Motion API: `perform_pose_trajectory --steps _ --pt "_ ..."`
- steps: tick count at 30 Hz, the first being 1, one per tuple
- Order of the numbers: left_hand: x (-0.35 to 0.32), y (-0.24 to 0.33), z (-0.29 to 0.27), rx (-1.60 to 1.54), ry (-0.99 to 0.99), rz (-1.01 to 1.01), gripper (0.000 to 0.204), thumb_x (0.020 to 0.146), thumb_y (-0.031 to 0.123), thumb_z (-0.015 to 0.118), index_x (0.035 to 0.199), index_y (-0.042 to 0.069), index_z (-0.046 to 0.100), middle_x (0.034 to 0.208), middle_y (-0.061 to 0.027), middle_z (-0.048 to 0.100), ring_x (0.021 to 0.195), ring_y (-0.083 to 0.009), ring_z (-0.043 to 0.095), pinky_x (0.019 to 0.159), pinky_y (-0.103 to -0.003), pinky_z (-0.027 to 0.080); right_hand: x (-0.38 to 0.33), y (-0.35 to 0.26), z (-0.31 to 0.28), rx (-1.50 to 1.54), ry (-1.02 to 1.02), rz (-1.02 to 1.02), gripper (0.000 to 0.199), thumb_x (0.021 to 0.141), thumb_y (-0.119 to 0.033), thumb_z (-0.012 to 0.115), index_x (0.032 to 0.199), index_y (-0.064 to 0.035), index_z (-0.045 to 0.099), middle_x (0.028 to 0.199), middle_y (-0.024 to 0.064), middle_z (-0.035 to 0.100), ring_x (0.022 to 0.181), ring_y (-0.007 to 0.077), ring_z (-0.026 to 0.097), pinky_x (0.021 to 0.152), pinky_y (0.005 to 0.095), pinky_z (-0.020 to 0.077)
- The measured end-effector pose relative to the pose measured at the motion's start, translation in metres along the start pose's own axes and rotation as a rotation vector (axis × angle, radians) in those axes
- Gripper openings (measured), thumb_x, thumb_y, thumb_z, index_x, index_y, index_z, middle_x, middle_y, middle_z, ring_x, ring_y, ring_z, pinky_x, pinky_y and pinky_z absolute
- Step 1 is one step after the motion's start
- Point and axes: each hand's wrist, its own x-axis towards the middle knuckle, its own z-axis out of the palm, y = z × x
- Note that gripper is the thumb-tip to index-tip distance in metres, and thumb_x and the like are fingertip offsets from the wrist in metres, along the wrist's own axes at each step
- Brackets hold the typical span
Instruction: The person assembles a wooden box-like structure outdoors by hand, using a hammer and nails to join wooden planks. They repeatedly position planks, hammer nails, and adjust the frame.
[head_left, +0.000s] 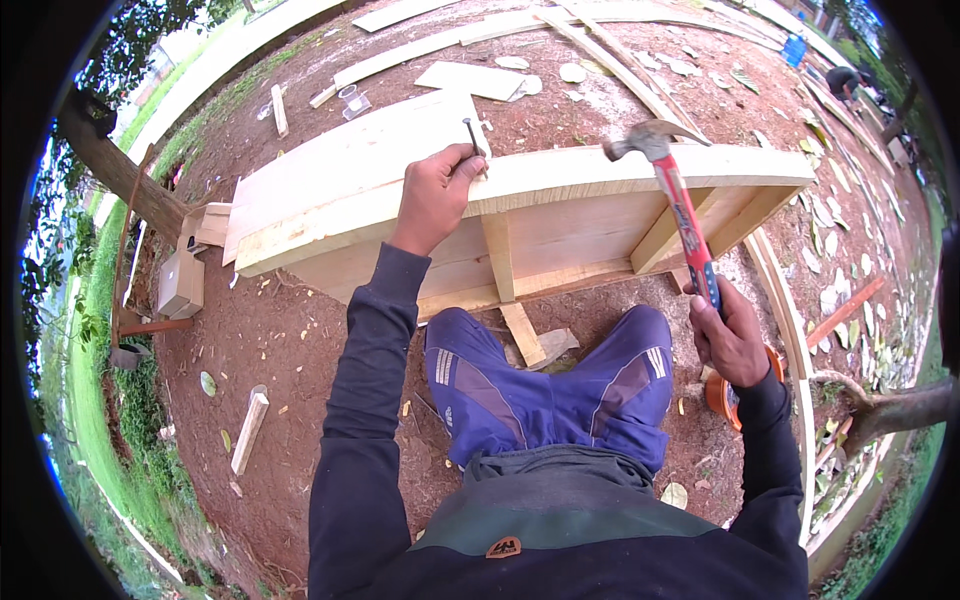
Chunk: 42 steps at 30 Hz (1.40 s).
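presently i am logging: left hand (pixel 437 195), fingertips pinching a grey metal nail (pixel 469 132) at a long pale wooden box frame (pixel 580 176) before blue-trousered knees (pixel 460 345); right hand (pixel 736 335), fist wrapping a red-and-blue-handled claw hammer (pixel 682 210); inner wooden crosspieces (pixel 498 255) are looking fitted, nail apparently awaiting driving.

Bright outdoor daylight falls from above, bleaching the pale panel (pixel 335 160) and washing the strip of ground (pixel 225 70) at upper left almost to white. The inside of the wooden frame (pixel 575 235) sits in soft shade, while the dark sleeves (pixel 365 400) lose detail. The hammer (pixel 683 210) looks fairly sharp; foliage (pixel 90 225) toward the rim turns soft, with blue fringing, bent edges and black corners.
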Motion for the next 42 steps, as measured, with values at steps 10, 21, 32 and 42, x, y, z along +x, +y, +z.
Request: perform_pose_trajectory --steps 10,21,32,42 --pt "-0.005 0.003 0.002 0.053 -0.022 -0.039 0.022 0.098 0.010 0.062 0.108 -0.007 0.072 0.089 -0.0141 0.076 0.083 -0.0185 0.073 0.077 -0.031 0.056 0.078 -0.125 0.003 -0.657 -0.099 -0.495 0.035 0.105 -0.028 0.056 0.086 0.0015 0.053 0.064 0.0236 0.054 0.061 0.0445 0.054 0.059 0.0518 0.0386" --pt "-0.008 0.002 0.006 0.109 0.038 0.059 0.019 0.097 0.010 0.064 0.104 -0.006 0.072 0.086 -0.0163 0.075 0.079 -0.0222 0.073 0.073 -0.033 0.055 0.082 -0.171 -0.008 -0.455 0.178 -0.590 0.037 0.107 -0.031 0.052 0.088 0.0009 0.054 0.062 0.0160 0.046 0.056 0.0308 0.049 0.056 0.0442 0.0385" --pt "-0.007 -0.003 0.005 0.141 0.041 0.090 0.019 0.097 0.010 0.064 0.103 -0.006 0.072 0.087 -0.0167 0.075 0.079 -0.0230 0.074 0.072 -0.034 0.056 0.093 -0.159 -0.011 -0.727 0.099 -0.759 0.036 0.105 -0.031 0.055 0.087 0.0001 0.057 0.061 0.0179 0.051 0.054 0.0366 0.054 0.054 0.0463 0.0411" --pt "-0.009 0.003 0.005 0.128 0.024 0.035 0.018 0.096 0.010 0.065 0.103 -0.004 0.073 0.085 -0.0155 0.076 0.079 -0.0219 0.075 0.072 -0.034 0.056 0.092 -0.123 0.006 -0.843 -0.138 -0.614 0.037 0.107 -0.033 0.052 0.095 0.0020 0.055 0.063 0.0167 0.046 0.055 0.0328 0.051 0.057 0.0471 0.0379"
